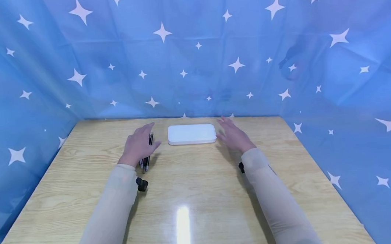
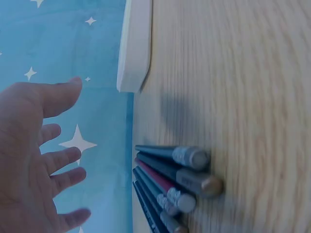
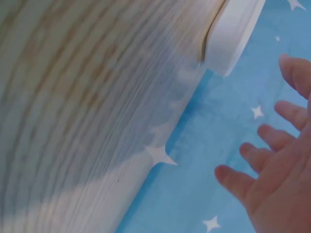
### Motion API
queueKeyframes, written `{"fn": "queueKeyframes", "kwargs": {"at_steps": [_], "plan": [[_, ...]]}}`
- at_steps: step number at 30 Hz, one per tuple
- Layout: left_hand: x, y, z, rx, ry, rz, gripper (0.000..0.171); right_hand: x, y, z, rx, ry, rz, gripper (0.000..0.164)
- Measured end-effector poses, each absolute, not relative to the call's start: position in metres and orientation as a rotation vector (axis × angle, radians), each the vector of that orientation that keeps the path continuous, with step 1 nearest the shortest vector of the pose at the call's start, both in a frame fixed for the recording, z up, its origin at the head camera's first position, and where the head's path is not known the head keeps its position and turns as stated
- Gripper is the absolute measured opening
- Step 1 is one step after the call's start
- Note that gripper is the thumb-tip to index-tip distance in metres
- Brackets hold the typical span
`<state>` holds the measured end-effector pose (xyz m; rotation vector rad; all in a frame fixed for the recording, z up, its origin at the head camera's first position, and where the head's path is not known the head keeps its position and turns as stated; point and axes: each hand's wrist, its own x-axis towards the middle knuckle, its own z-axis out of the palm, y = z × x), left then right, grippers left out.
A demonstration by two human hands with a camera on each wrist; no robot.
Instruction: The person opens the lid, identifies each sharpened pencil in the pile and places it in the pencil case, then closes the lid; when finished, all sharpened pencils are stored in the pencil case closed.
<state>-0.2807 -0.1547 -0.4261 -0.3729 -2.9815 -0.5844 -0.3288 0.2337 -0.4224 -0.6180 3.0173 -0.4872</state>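
Note:
A white, round-cornered flat box [image 1: 191, 134] lies toward the back of the wooden table. My left hand [image 1: 139, 144] is held over a bundle of slim, mostly dark pencils [image 1: 145, 162], to the left of the box. Its fingers are spread and hold nothing. In the left wrist view the pencils [image 2: 180, 187] lie side by side, one of them reddish, with their blunt metal-banded ends toward the camera. At the box's right end is my right hand [image 1: 234, 136], fingers extended and apart, its fingertips close to the box edge. Nothing is in its grasp.
The light wood table [image 1: 198, 184] reaches back to a blue curtain [image 1: 193, 81] with white stars, which also encloses both sides. A small black device [image 1: 141, 184] is strapped at the left wrist.

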Motion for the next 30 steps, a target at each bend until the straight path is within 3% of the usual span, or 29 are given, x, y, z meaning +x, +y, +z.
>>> {"fn": "queueKeyframes", "kwargs": {"at_steps": [10,20,30], "plan": [[-0.298,-0.146,-0.437,-0.443,-2.988,-0.719,0.082,-0.343,0.215,-0.424,-0.759,2.955,-0.368,0.065],[-0.308,-0.137,-0.444,-0.481,-3.002,-0.728,0.083,-0.350,0.196,-0.422,-0.736,2.931,-0.337,0.068],[-0.319,-0.127,-0.446,-0.478,-3.048,-0.815,0.095,-0.357,0.184,-0.424,-0.772,2.865,-0.263,0.076]]}}
